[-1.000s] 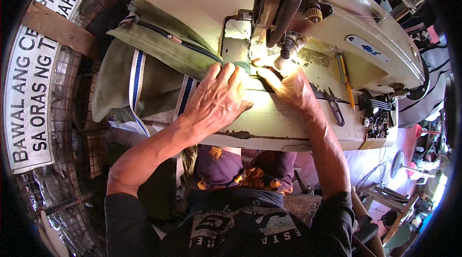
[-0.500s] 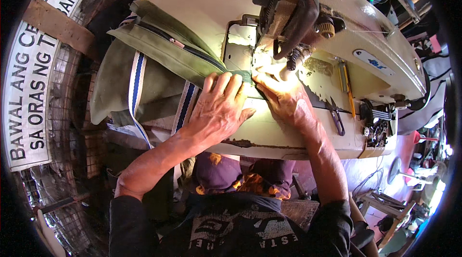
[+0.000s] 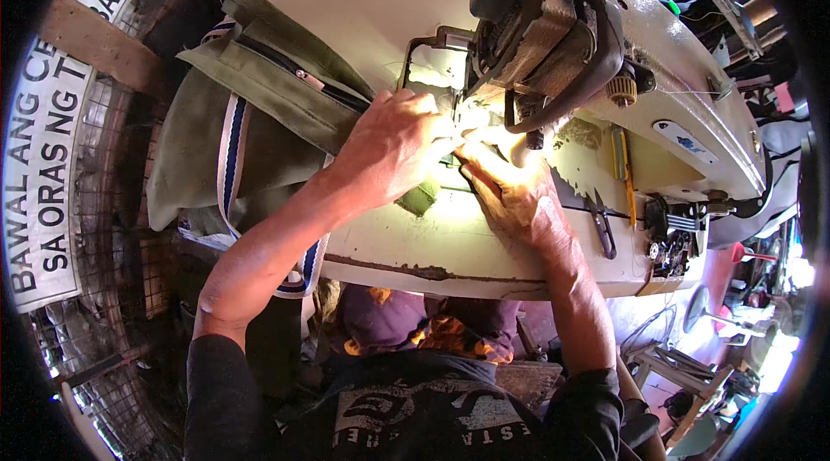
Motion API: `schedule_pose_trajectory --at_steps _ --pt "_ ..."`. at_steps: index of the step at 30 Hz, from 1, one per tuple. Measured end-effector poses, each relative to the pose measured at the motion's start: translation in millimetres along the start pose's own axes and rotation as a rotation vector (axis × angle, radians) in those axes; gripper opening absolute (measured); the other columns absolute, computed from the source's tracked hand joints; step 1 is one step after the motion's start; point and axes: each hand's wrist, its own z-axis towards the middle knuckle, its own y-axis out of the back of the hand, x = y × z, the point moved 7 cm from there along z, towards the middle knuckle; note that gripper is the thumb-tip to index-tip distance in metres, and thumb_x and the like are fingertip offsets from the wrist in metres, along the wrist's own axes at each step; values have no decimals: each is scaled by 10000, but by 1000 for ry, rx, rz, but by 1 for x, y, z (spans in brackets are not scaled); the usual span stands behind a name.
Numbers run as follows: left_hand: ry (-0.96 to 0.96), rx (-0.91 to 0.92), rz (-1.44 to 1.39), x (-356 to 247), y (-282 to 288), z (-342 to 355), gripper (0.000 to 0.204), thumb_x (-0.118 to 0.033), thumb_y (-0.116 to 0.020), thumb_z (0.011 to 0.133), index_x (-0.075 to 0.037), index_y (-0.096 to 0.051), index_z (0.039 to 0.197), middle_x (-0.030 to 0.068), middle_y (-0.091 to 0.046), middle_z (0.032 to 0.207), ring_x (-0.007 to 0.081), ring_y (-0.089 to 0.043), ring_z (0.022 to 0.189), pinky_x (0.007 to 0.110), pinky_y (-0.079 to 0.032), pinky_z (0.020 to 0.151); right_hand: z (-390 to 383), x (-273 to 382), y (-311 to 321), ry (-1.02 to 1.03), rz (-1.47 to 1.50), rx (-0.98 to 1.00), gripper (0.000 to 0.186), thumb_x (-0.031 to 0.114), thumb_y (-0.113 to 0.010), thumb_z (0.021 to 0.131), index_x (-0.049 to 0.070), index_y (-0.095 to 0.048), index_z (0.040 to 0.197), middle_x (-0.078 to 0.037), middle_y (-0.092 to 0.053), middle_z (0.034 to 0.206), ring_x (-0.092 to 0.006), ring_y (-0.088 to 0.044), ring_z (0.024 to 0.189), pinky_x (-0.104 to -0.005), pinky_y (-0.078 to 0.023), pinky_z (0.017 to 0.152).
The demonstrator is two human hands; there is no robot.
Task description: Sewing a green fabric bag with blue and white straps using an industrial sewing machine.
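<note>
An olive-green fabric bag (image 3: 285, 111) with a black zipper (image 3: 285, 62) lies over the left of the sewing machine bed. Its end runs under my hands toward the brightly lit needle area of the sewing machine (image 3: 553, 46). My left hand (image 3: 393, 146) is closed with bunched fingers on the bag's edge beside the needle. A corner of green fabric (image 3: 419, 199) pokes out below it. My right hand (image 3: 512, 189) pinches the same edge from the right, its fingertips almost meeting the left ones. Glare and fingers hide the exact spot held.
Blue-and-white striped straps (image 3: 232, 158) hang from the bag past the table's front edge. Right of my right hand lie thread snips (image 3: 603, 226) and a yellow cutter (image 3: 619, 152). A bobbin winder (image 3: 670, 236) sits at the right end. Wire mesh (image 3: 121, 202) stands at the left.
My left hand has lifted from lying flat on the fabric and curled its fingers up at the needle. A fabric corner now shows beneath it. The right hand stays in nearly the same place.
</note>
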Motion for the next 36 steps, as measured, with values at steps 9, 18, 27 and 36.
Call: schedule_pose_trajectory --at_steps 9,18,27,36 --pt "111 -2 39 5 -10 -2 163 -247 -674 876 -112 -695 965 50 -634 927 248 -595 930 401 -417 864 -2 -8 -7 -15 83 -34 244 172 -737 858 80 -692 1080 -135 -654 994 -341 -616 891 -428 -499 792" --pt "38 -118 -9 -1 -4 -7 226 -204 -683 867 -96 -644 1062 31 -627 927 236 -592 920 388 -417 886 7 -14 -9 -232 271 1 180 46 -721 868 7 -577 969 -121 -593 951 -251 -593 860 -358 -510 794" --pt "16 -99 -15 -1 -1 -9 189 -257 -722 842 -100 -653 921 52 -601 924 240 -584 950 389 -422 917 1 -2 -4 -268 262 -30 179 44 -694 884 5 -580 1017 -151 -630 992 -290 -633 911 -386 -514 818" --pt "46 107 -62 4 -1 3 185 -219 -664 889 -49 -663 961 132 -616 908 318 -619 924 437 -458 870 2 -10 3 -312 357 -124 155 128 -695 911 -27 -699 904 -207 -685 801 -374 -663 694 -425 -508 613"
